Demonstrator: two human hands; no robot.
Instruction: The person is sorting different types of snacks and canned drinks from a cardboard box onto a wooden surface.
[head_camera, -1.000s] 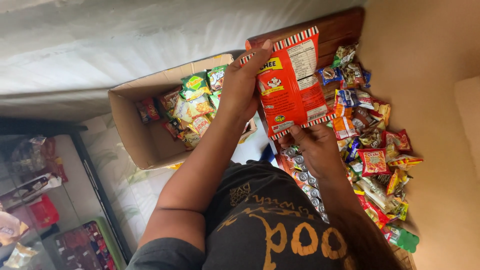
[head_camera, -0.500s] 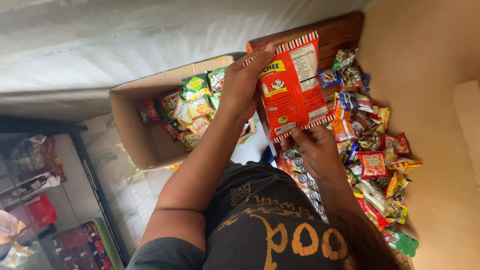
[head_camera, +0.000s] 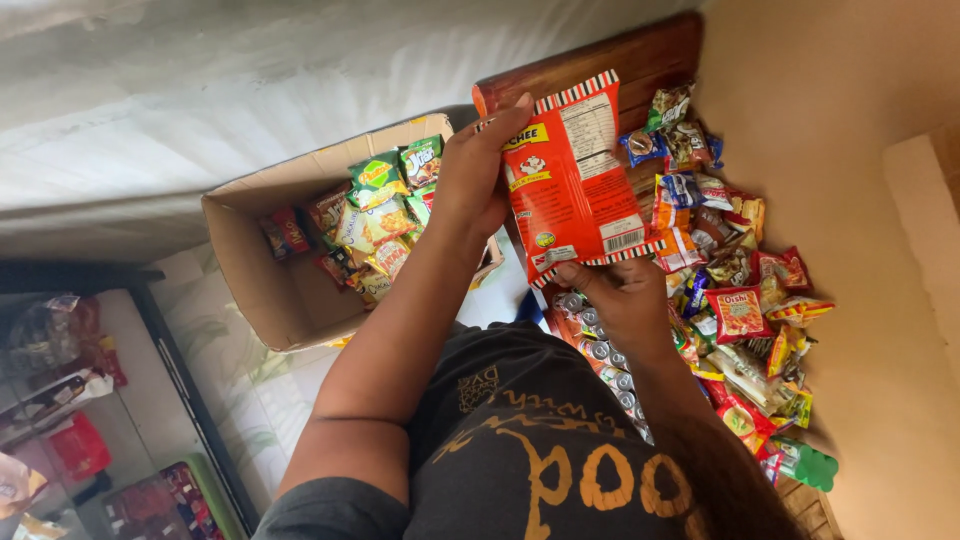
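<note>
Beside the cardboard box (head_camera: 262, 268), both hands are gripping the red snack packet (head_camera: 578, 180): left hand (head_camera: 478, 172) closed around its edge, right hand (head_camera: 622, 294) pinching the bottom; keeping both firm is steadying it.

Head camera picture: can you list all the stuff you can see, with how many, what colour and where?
snack packet: one, red with a striped edge, held up in the middle
cardboard box: one, brown, open, left of the packet
packets in the box: many, mostly green and yellow, at the far end of the box
loose snack packets: many, mixed colours, piled on the right
cans: several, silver tops, under the right hand
wooden board: one, dark brown, behind the packet
left hand: grips the packet's left edge
right hand: holds the packet's bottom edge
</note>
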